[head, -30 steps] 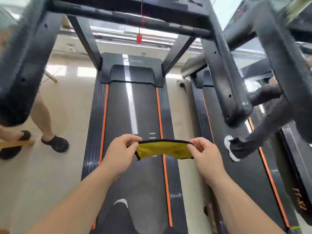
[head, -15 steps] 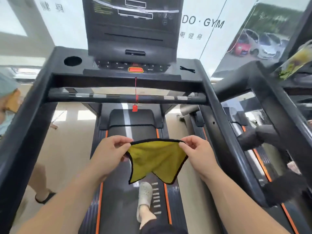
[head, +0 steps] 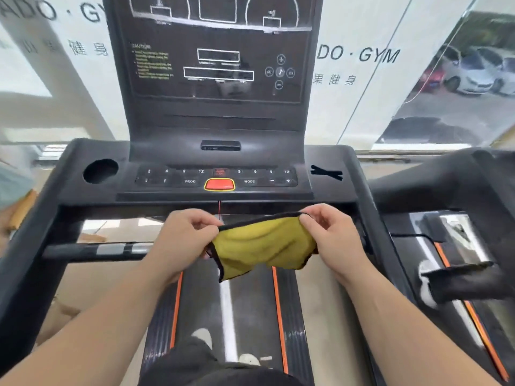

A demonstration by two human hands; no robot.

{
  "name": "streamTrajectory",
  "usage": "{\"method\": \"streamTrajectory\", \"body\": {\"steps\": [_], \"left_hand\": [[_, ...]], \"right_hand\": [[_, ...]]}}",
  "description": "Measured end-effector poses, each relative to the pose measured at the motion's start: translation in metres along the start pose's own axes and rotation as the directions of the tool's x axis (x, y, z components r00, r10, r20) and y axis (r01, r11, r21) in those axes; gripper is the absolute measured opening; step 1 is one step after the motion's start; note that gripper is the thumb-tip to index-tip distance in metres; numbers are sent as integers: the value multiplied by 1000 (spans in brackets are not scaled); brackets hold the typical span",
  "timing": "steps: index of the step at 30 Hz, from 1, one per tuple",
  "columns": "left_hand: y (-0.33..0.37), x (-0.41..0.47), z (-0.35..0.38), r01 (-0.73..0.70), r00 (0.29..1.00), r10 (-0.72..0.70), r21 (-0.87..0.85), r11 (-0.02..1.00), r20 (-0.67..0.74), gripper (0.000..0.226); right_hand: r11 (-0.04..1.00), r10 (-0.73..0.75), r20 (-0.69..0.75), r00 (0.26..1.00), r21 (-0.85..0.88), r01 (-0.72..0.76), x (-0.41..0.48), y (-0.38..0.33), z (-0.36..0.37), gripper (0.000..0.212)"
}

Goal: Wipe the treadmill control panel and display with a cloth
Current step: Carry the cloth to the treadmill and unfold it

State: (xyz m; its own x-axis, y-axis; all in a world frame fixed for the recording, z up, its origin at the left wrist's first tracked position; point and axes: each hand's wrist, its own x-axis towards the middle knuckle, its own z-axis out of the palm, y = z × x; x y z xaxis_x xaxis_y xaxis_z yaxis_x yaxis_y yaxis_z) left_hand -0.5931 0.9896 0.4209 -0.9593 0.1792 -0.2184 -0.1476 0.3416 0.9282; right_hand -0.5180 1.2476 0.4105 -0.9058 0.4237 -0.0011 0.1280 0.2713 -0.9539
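A yellow cloth (head: 262, 245) with a black hem hangs bunched between my two hands, just below the treadmill console. My left hand (head: 182, 240) pinches its left corner and my right hand (head: 331, 238) pinches its right corner. Ahead lies the black control panel (head: 172, 176) with number keys and a red stop button (head: 219, 184). Above it rises the dark display (head: 217, 51) with white outlines and round buttons. The cloth touches neither the panel nor the display.
A round cup hole (head: 100, 170) sits left of the keys. A crossbar (head: 97, 250) runs under my left hand. The belt (head: 245, 302) with orange stripes lies below. A second treadmill (head: 446, 196) stands at the right, with another person's leg on it.
My view has tilted up from the belt to the console and display. My hands have risen with the cloth toward the panel, and the cloth has gone from stretched to bunched.
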Motion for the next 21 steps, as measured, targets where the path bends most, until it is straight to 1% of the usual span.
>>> {"method": "streamTrajectory", "body": {"steps": [3, 7, 10, 15, 18, 19, 21], "left_hand": [[14, 38, 4, 10, 999, -9, -12, 1000, 45, 24], [27, 87, 3, -6, 993, 7, -10, 1000, 117, 30], [38, 124, -3, -15, 988, 12, 15, 1000, 151, 31], [43, 179, -9, -126, 971, 95, 129, 984, 220, 27], [44, 197, -5, -262, 942, 182, 276, 925, 283, 21], [45, 200, -4, -293, 932, 201, 301, 907, 300, 20], [43, 208, -1, -341, 915, 229, 333, 879, 333, 18]], "right_hand": [[1000, 16, -38, 999, 5, -16, 34, -7, 2, 17], [996, 91, -46, 995, 13, -90, 81, -16, 5, 16], [990, 133, -72, 988, -26, -136, 108, -22, 10, 12], [973, 132, -179, 975, -163, -162, 150, -25, 22, 13], [965, 119, -268, 956, -194, -175, 180, -32, 34, 14], [955, 107, -284, 953, -238, -178, 189, -33, 38, 14], [905, 94, -265, 960, -379, -194, 206, -34, 43, 12]]}}
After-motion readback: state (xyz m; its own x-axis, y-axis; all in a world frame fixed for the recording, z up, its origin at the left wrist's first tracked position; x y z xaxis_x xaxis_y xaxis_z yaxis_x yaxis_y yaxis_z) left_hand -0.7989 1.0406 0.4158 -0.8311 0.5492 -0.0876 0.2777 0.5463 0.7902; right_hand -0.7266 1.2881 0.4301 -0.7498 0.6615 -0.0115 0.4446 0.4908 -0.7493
